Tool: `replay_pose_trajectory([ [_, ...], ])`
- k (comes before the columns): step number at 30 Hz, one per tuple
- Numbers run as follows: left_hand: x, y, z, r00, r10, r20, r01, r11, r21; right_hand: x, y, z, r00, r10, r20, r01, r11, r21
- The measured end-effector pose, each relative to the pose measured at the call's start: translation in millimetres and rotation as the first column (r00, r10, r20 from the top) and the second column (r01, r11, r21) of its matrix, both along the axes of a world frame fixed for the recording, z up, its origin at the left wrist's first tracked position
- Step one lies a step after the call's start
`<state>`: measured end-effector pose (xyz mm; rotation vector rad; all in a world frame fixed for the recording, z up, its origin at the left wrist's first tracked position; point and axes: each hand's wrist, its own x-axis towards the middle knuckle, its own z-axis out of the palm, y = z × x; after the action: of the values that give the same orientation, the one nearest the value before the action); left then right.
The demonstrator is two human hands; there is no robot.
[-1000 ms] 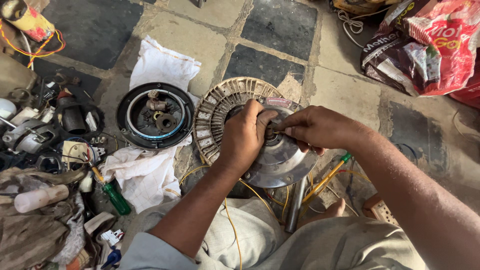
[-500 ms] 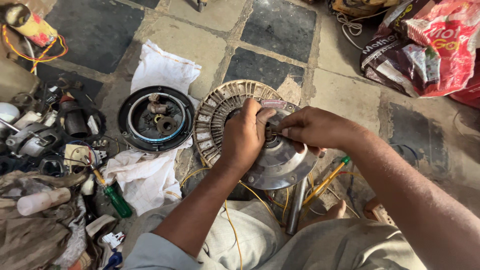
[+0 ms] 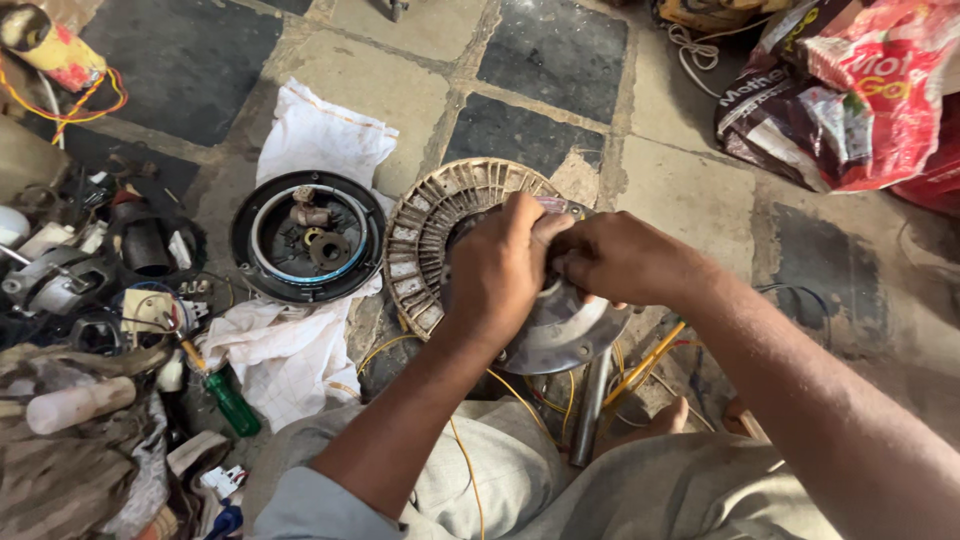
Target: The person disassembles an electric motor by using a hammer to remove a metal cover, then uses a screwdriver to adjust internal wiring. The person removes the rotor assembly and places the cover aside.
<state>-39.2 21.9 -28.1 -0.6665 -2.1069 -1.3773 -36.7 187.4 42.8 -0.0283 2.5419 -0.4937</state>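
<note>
Grey metal motor cover (image 3: 560,335) under both hands, left hand (image 3: 497,275) and right hand (image 3: 620,258) (fingers curled, pinching its hub).

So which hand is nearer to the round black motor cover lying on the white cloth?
Left. The left hand grips the ribbed round stator right beside the round black motor cover; the right hand sits farther off, on the far side of the left hand.

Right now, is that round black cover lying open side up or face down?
Open side up. The black cover rests on the white cloth with its hollow inside showing: a pale ring and small metal parts sit in it.
</note>
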Motion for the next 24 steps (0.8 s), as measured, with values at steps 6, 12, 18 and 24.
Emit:
replay_pose_trajectory([
  [6, -2, -15, 12, 0.994, -0.101, -0.043, 0.107, 0.978, 0.176, 28, 37, 6, 0.915, -0.234, -0.33, 0.256, 0.966, 0.025],
  [12, -12, -14, 9, 0.902, -0.301, 0.31, 0.172, 0.909, 0.38, 29, 26, -12, 0.84, -0.381, -0.386, 0.365, 0.924, -0.116],
  [18, -17, -14, 2, 0.914, -0.305, 0.268, 0.171, 0.887, 0.429, 18, 2, -20, 0.827, -0.479, -0.294, 0.39, 0.865, -0.315],
  [24, -12, -10, 4, 0.949, -0.277, 0.151, 0.237, 0.942, 0.239, 38, -16, -36, 0.718, -0.631, -0.293, 0.407, 0.722, -0.56],
])
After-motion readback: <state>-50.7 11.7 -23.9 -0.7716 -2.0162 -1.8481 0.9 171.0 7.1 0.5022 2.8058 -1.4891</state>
